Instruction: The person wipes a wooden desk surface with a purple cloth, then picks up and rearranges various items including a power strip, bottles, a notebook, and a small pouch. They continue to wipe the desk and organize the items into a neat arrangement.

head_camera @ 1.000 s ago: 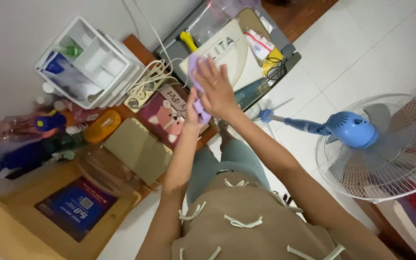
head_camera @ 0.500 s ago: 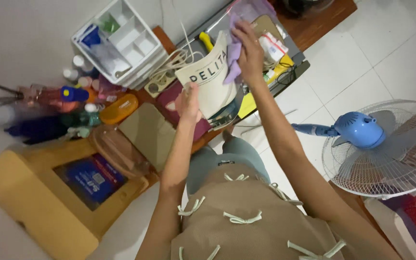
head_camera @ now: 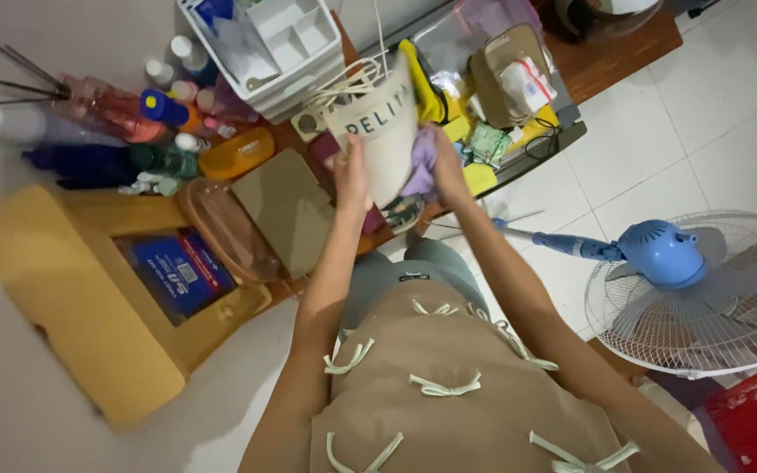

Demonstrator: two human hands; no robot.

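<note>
A: What's different from a moment ago?

B: The cream pouch (head_camera: pixel 378 131) has come down and closer in. Half a second back the right hand (head_camera: pixel 445 166) was up at its top edge with the purple cloth (head_camera: pixel 420 166); now hand and cloth sit lower, against the pouch's right side

A: And the left hand (head_camera: pixel 350 171)?

B: It was pinching the lower left corner before and it's still on that side, fingers curled round the edge, holding the pouch upright above the tabletop (head_camera: pixel 611 44)

A: Right-hand fingers?

B: Pressed together over the cloth, bunching it against the pouch. So the cloth has travelled from the top down along the face, which looks to me like a wiping stroke partway through

A: Anything else shifted?

B: The view has swung, so the white organiser (head_camera: pixel 265 39) and the bottles (head_camera: pixel 133 131) sit higher in the picture, the yellow box (head_camera: pixel 63 289) lower left. The blue fan (head_camera: pixel 668 254) stands off to the right, untouched
</note>
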